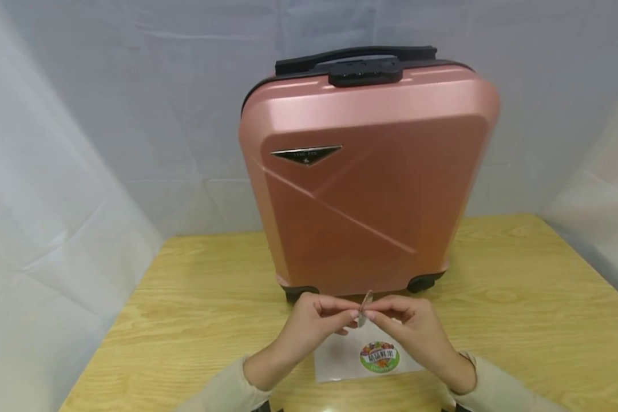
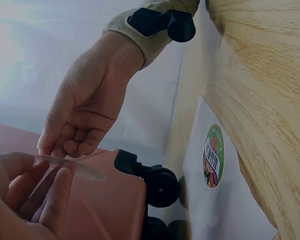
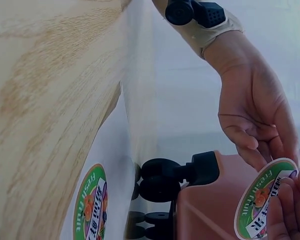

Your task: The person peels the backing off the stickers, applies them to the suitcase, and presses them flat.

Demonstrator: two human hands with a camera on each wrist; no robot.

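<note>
An oval "Fresh Fruit" sticker (image 3: 257, 202) with a green and white border is held up between both hands, almost edge-on in the head view. My left hand (image 1: 314, 326) pinches one side of it between thumb and fingers. The opposite side is gripped the same way by my right hand (image 1: 417, 332). Below the hands, a white sheet (image 1: 335, 360) lies on the table, bearing a second oval fruit sticker (image 1: 379, 357). Just behind the hands stands an upright pink suitcase (image 1: 360, 200). Fingers cover part of the held sticker.
The suitcase has a black top handle (image 1: 355, 54), a black lock (image 1: 365, 71) and black wheels (image 2: 161, 186). It stands on a wooden table (image 1: 195, 297). Pale cloth (image 1: 134, 114) hangs behind and at the sides.
</note>
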